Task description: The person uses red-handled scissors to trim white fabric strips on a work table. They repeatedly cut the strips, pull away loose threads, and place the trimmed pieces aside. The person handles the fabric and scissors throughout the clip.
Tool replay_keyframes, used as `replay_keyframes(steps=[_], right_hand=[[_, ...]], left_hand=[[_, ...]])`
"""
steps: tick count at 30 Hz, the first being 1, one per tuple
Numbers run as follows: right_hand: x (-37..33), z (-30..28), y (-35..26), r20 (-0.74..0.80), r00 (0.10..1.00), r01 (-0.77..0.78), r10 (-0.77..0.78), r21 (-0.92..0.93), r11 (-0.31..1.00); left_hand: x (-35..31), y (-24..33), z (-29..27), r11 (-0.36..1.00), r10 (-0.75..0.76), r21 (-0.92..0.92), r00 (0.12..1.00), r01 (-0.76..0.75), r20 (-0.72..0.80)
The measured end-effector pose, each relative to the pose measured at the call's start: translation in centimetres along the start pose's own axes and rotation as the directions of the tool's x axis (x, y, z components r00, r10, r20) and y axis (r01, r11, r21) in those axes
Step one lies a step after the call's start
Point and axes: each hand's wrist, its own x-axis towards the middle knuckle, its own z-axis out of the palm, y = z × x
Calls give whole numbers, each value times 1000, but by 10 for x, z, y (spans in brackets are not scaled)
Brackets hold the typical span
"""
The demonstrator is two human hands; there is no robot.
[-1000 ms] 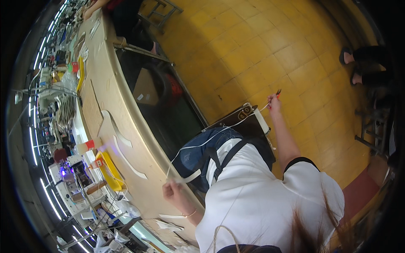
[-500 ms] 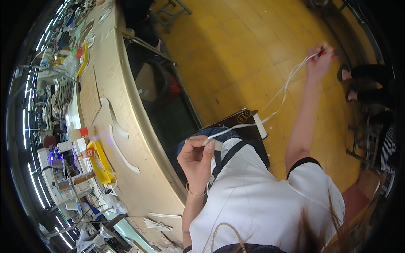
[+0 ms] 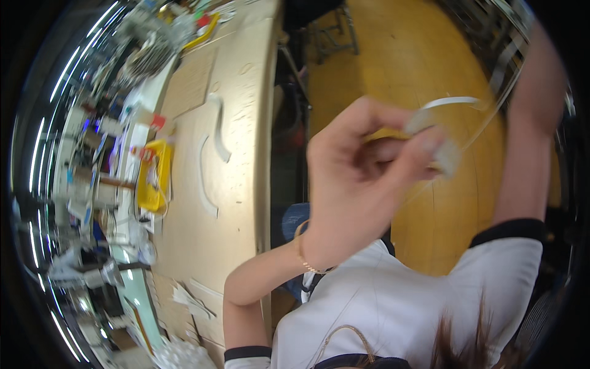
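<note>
My left hand (image 3: 353, 178) is raised close in the middle of the view, thumb and fingers pinched together. It grips a narrow white strip (image 3: 453, 101), which runs off toward the right; motion blurs its pale end at my fingertips. My right forearm (image 3: 531, 111) reaches up along the right side, and the hand itself lies beyond the visible area. Thin pale strands cross between the two arms.
On the left stands a long tan-covered table (image 3: 243, 203) with curved white strips (image 3: 204, 178) and a brown cardboard sheet (image 3: 189, 80). A yellow tray (image 3: 161, 178) sits by sewing machines. A stool (image 3: 335, 37) stands on the yellow floor (image 3: 393, 49).
My left hand has risen toward the camera, still pinching the strip. My right hand, earlier holding a red-handled tool and the strip, has moved up and out of view. The view has turned.
</note>
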Motion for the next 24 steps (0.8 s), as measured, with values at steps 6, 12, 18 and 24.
replay_keyframes(steps=[6, 12, 18, 24], right_hand=[[9, 46, -6, 204, 979, 60, 8, -325, 944], [8, 104, -46, 406, 912, 181, -65, -256, 949], [-104, 186, 1, 880, 415, -71, 232, -223, 972], [-247, 300, 2, 821, 449, 382, 351, -532, 756]], left_hand=[[16, 40, -11, 952, 295, -38, 946, -302, -134], [-66, 46, -111, 973, 219, 171, 866, -157, -449], [-196, 25, -180, 984, 158, 179, 485, -4, -860], [-262, 12, -214, 978, 200, 206, 161, 23, -967]])
